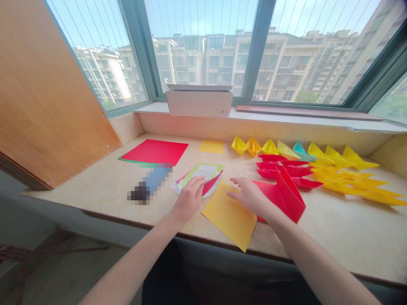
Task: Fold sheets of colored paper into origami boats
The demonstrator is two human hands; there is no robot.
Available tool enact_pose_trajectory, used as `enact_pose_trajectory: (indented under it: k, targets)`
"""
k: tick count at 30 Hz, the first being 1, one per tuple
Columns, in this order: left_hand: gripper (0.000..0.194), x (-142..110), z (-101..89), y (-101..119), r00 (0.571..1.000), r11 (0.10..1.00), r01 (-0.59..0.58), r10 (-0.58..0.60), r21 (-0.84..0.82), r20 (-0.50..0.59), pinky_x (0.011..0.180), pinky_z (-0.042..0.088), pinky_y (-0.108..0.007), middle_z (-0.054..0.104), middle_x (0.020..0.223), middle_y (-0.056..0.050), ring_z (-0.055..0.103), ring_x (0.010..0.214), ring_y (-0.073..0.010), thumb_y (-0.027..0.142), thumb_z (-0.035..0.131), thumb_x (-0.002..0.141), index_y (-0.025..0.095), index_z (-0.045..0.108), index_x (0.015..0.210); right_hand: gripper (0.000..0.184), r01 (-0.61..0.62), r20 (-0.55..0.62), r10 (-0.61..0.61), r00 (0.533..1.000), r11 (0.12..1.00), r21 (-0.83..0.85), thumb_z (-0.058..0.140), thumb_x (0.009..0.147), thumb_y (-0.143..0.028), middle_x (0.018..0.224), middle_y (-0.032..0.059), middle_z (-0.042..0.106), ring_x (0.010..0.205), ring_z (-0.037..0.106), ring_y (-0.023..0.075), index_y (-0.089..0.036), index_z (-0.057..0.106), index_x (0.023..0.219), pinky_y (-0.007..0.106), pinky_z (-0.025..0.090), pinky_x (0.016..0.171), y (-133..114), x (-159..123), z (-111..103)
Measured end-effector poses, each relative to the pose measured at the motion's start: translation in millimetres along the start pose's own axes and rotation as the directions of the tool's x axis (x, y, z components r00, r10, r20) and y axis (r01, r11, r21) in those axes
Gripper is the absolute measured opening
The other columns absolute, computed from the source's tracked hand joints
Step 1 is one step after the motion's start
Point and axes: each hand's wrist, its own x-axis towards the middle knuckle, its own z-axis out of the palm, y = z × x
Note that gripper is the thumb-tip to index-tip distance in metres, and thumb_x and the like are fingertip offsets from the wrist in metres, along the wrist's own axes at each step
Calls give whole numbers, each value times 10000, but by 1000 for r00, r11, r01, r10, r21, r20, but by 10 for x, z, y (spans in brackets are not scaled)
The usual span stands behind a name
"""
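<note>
Well, one yellow sheet [230, 220] lies at lower centre on the surface [111, 186], its long axis slanting from upper left to lower right; one green-and-white packet [203, 170] sits above-left, one large red folded paper [286, 199] at right. The right hand [246, 192] spreads released over the sheet; the left hand [190, 192], beyond its left edge, touches the packet, grasp impossible to tell
</note>
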Motion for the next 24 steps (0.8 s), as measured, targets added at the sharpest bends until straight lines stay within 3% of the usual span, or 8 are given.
enact_pose_trajectory:
  k: [3, 6, 8, 11, 14, 17, 21, 24]
  targets:
    - [291, -4, -14, -11, 1000, 1000, -12, 12, 8, -22, 1065, 478, -408, 675, 1225, -97, 604, 1193, -217, 139, 421, 979, 170, 641, 1168, 503, 266, 83, -257, 963, 954, -138, 689, 858, -381, 1391, 154, 571, 1289, 518, 343, -211, 601, 1324, 514, 415, 1069, -194, -461, -95]
    - [282, 1, -21, -8, 998, 1000, -7, 7, -2, -67, 1049, 488, -384, 688, 1196, -96, 619, 1164, -207, 141, 431, 976, 160, 635, 1170, 968, 468, 321, -405, 856, 871, -149, 805, 660, -606, 1526, 142, 429, 1396, 386, 394, -280, 412, 1482, 549, 398, 1096, -241, -959, -131]
    - [275, 11, -23, 1, 996, 1000, -8, 8, 0, -88, 1045, 489, -391, 694, 1183, -96, 623, 1156, -210, 144, 428, 976, 163, 644, 1145, 1109, 518, 364, -422, 830, 827, -221, 883, 568, -551, 1540, 178, 393, 1389, 374, 448, -261, 367, 1506, 603, 402, 1076, -179, -1158, -108]
    - [277, 26, -33, 14, 992, 1000, -15, 17, 16, -122, 1062, 470, -418, 698, 1181, -93, 619, 1163, -218, 147, 416, 979, 175, 652, 1123, 774, 603, 321, -517, 793, 739, -300, 799, 780, -271, 1451, 186, 514, 1321, 488, 386, -169, 439, 1458, 532, 473, 1038, -63, -1231, -75]
    - [279, 26, -57, 13, 984, 999, -29, 32, 17, -174, 1060, 473, -413, 695, 1182, -94, 617, 1168, -217, 146, 418, 977, 173, 639, 1146, 376, 712, 246, -670, 700, 635, -299, 499, 977, -134, 1294, 165, 651, 1176, 614, 285, -122, 549, 1350, 411, 553, 935, -23, -1206, -131]
    - [276, 20, -71, -2, 977, 999, -40, 42, 14, -211, 1038, 493, -397, 690, 1185, -90, 618, 1167, -216, 142, 423, 972, 177, 638, 1142, 339, 768, 178, -757, 629, 568, -295, 372, 1033, -177, 1231, 151, 690, 1111, 649, 255, -143, 621, 1261, 379, 563, 897, 3, -1207, -253]
    - [274, 24, -54, -19, 973, 999, -40, 45, 24, -228, 1031, 496, -398, 693, 1177, -91, 624, 1155, -216, 140, 430, 970, 178, 634, 1149, 354, 682, 64, -708, 703, 647, -341, 365, 1036, -181, 1298, 124, 663, 1171, 637, 233, -188, 615, 1286, 353, 549, 938, 124, -1170, -358]
    - [273, 31, -40, -21, 975, 999, -32, 37, 27, -218, 1031, 493, -407, 692, 1176, -97, 622, 1150, -215, 136, 427, 972, 176, 638, 1140, 389, 663, 168, -648, 743, 679, -314, 402, 1020, -158, 1377, 80, 612, 1240, 598, 230, -261, 566, 1358, 391, 508, 1021, 200, -1108, -350]
